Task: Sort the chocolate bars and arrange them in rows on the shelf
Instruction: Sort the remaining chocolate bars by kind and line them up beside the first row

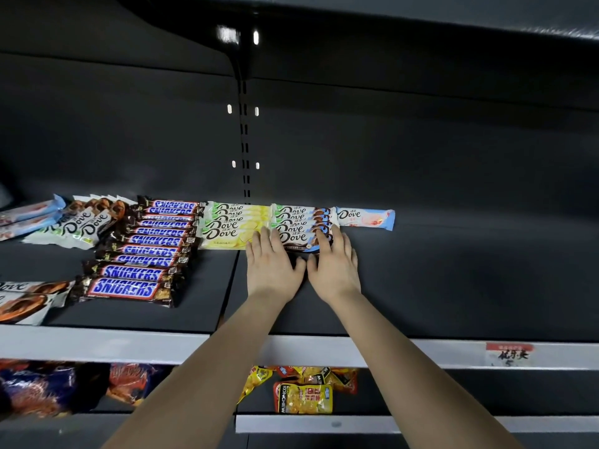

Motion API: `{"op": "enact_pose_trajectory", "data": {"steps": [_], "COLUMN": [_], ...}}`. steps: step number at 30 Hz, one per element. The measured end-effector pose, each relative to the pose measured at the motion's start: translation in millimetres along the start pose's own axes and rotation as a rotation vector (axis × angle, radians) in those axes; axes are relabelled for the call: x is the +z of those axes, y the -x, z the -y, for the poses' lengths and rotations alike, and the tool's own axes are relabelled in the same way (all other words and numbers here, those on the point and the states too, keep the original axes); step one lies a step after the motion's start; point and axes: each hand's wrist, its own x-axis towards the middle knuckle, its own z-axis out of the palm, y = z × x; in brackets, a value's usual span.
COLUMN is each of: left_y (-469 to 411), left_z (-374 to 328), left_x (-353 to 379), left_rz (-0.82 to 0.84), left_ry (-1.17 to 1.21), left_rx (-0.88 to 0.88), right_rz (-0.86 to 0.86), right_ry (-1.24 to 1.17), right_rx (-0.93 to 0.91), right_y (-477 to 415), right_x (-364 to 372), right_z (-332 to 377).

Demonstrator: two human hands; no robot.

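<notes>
Push on the front bar (298, 240) of the brown Dove row (301, 222), judged to go straight back.
Loose Dove bars (77, 226) lie unsorted far left; then come Snickers row (139, 254), yellow Dove row (227, 226) and the brown row, their bars' long axes left-right along the shelf (453, 280). Left hand (270, 268) touches the front bar's left end, right hand (335, 265) its right end, each grip wide, fingers straight, holding nothing. The bar lies just beyond both palms.
</notes>
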Motion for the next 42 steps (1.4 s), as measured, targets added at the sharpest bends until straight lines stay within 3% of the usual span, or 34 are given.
{"op": "enact_pose_trajectory", "data": {"steps": [4,20,29,32,42], "left_y": [0.7,1.2,2.1,2.5,0.7], "left_z": [-0.8,0.7,60.8,70.0,74.7], "left_x": [-1.5,-5.6,-40.3,-45.1,-45.7], "left_rz": [0.026,0.031,0.251,0.317,0.325], "left_ry": [-0.007,0.016,-0.23,-0.212,-0.226], "left_rx": [0.005,0.004,0.011,0.039,0.043], "right_rz": [0.064,0.049,0.12,0.161,0.138], "right_ry": [0.026,0.104,0.14,0.174,0.175], "right_rx": [0.012,-0.054,-0.178,-0.222,-0.127], "right_y": [-2.4,1.1,7.3,11.4,11.0], "right_x": [1.5,-5.0,0.7,8.6,6.0], "right_z": [-2.4,3.7,57.3,80.2,89.5]}}
